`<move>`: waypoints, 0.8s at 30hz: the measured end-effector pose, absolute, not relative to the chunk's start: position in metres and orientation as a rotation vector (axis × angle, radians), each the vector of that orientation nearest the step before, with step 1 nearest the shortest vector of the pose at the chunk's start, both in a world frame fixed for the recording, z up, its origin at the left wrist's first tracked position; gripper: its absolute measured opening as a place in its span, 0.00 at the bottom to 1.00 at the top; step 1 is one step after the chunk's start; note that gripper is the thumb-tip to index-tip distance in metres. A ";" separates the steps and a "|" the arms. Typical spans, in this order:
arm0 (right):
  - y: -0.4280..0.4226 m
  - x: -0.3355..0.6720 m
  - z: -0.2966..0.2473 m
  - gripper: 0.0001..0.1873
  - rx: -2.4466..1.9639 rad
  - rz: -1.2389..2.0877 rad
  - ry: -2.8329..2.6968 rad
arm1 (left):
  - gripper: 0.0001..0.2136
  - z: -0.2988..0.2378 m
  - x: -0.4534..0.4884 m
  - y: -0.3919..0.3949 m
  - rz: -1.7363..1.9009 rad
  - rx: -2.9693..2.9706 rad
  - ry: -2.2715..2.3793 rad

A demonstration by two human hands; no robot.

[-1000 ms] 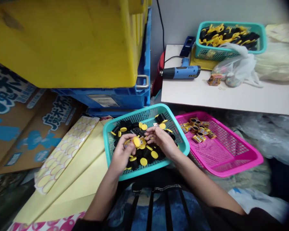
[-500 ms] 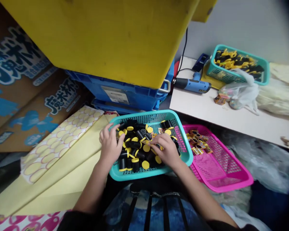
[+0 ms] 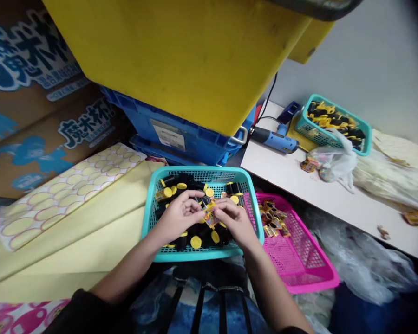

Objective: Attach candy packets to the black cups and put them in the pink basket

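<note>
Between my two hands is a small yellow-orange printed label (image 3: 211,218), held above a turquoise basket (image 3: 146,227). My right hand (image 3: 236,220) pinches its right edge between thumb and fingers. Thumb and fingertips of my left hand (image 3: 181,213) close on its left side. Below lie many small black canisters (image 3: 181,242) with yellow caps, jumbled in the basket; my hands hide some of them. One canister (image 3: 163,194) near the basket's left wall is wrapped in a yellow label.
A pink basket (image 3: 320,273) at right holds several canisters with printed labels (image 3: 271,218). On the white table (image 3: 264,157) are a blue heat gun (image 3: 275,140), another turquoise basket (image 3: 367,139) and a plastic bag (image 3: 341,162). Blue crates (image 3: 202,144) and a yellow bin (image 3: 181,60) stand ahead; label sheets (image 3: 73,185) lie left.
My left hand has moved right from the basket's left side to the label. My right hand has lifted the label off the canisters. The view has shifted slightly.
</note>
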State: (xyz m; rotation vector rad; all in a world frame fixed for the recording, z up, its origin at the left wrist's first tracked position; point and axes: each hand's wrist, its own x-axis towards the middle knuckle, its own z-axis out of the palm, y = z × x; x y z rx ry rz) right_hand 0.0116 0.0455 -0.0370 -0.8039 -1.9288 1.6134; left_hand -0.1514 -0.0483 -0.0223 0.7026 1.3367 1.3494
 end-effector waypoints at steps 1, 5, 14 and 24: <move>0.048 0.007 -0.036 0.13 -0.828 1.672 -1.908 | 0.20 -0.021 -0.150 -0.047 1.359 0.688 1.313; 0.054 -0.009 -0.030 0.21 -0.944 1.687 -1.764 | 0.21 -0.019 -0.141 -0.036 1.446 0.556 1.234; 0.044 0.012 -0.046 0.26 -1.086 1.460 -2.727 | 0.17 -0.036 -0.158 -0.037 1.629 0.380 1.535; 0.064 0.046 -0.031 0.24 -0.954 2.038 -1.914 | 0.14 -0.027 -0.173 -0.053 1.345 1.029 1.560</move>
